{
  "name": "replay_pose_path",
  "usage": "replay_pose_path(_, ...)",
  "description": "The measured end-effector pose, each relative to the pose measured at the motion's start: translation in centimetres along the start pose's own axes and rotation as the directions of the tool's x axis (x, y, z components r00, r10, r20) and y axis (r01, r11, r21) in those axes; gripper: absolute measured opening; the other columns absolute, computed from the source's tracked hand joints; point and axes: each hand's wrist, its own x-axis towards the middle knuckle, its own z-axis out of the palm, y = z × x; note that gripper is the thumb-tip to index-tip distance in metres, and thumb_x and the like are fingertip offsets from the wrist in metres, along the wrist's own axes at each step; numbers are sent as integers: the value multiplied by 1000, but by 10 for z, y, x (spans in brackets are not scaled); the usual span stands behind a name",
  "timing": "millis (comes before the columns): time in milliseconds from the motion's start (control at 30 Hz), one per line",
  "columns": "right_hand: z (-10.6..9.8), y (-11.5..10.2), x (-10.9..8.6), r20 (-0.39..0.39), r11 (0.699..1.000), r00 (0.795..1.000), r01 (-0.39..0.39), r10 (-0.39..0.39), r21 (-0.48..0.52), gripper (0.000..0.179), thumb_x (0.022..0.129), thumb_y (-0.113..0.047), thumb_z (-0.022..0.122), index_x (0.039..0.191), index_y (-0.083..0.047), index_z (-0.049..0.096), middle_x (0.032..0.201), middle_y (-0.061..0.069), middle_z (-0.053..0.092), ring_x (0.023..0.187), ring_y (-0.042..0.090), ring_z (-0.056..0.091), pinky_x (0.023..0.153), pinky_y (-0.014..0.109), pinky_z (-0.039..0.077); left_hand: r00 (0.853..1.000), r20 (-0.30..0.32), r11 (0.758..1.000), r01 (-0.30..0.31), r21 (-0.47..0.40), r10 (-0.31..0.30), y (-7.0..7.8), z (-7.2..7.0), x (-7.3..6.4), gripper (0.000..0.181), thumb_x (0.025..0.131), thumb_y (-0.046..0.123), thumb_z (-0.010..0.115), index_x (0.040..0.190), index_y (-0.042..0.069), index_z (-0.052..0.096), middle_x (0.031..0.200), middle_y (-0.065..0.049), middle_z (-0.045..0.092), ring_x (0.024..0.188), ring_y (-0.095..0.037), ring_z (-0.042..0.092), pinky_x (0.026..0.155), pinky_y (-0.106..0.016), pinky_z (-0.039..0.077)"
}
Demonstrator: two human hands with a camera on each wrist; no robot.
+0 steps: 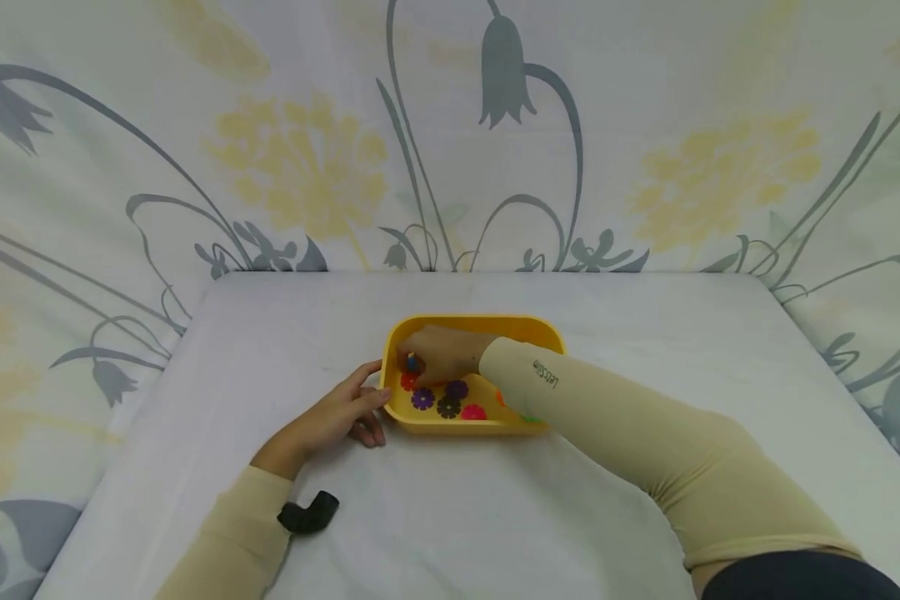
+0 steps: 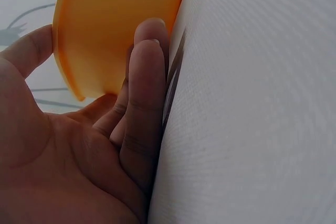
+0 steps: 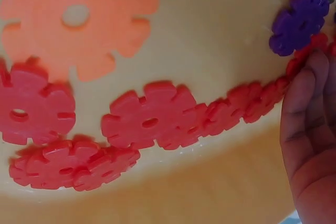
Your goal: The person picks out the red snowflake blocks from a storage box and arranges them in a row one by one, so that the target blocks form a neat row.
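A yellow plastic bin (image 1: 457, 427) stands on the white-covered table and holds notched plastic discs. My right hand (image 1: 446, 354) reaches into its left end, fingers bent downward. A small blue piece (image 1: 412, 362) shows between thumb and fingers; its shape is mostly hidden. Just below lies a red disc (image 1: 408, 381), with purple discs (image 1: 423, 399) and a black disc (image 1: 448, 407) close by. In the right wrist view, red discs (image 3: 152, 119) lie along the bin's wall near the fingers. My left hand (image 1: 341, 412) rests against the bin's left end, its thumb at the rim, fingers relaxed.
An orange disc (image 3: 79, 14) and a green piece (image 1: 531, 418) lie toward the bin's right side, partly under the right sleeve (image 1: 607, 408). A black strap-like piece (image 1: 309, 512) is beside the left sleeve (image 1: 232, 533). Flower-printed cloth (image 1: 450, 167) hangs behind the table.
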Motion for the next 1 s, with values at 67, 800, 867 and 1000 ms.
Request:
replay_pose_path(67, 2, 2, 2, -10, 1000, 1000, -1, 1, 2, 28, 93, -23, 73, 117, -11, 67, 99, -1, 69, 84, 13, 61, 85, 22, 53, 1000, 3, 1000, -6, 0, 6, 0, 0, 0, 67, 105, 37, 47, 160, 18, 13, 83, -14, 71, 71, -20, 68, 71, -32, 60)
replay_pose_path(800, -26, -6, -34, -141, 989, 989, -19, 40, 144, 6, 98, -19, 66, 100, -15, 61, 96, 0, 67, 83, 14, 61, 74, 19, 55, 1000, -15, 1000, 25, -6, -25, -1, 1, -1, 72, 106, 38, 45, 161, 25, 3, 106, -19, 68, 77, -22, 69, 74, -32, 60)
replay_pose_path(867, -31, -10, -47, -234, 984, 972, 27, 15, 174, 7, 97, -19, 66, 100, -15, 62, 96, 0, 68, 85, 14, 62, 76, 19, 56, 999, -14, 999, 34, 2, -34, 0, 0, 0, 70, 106, 42, 43, 161, 26, 4, 101, -18, 69, 77, -23, 69, 74, -32, 60)
replay_pose_path(1000, -30, -23, -78, -375, 960, 927, 128, -26, 249, 9, 96, -18, 69, 101, -14, 63, 92, -1, 67, 82, 14, 62, 73, 21, 57, 998, -32, 998, 60, 12, -59, 2, -1, 2, 67, 105, 52, 39, 161, 28, 9, 91, -17, 71, 75, -24, 69, 74, -32, 61)
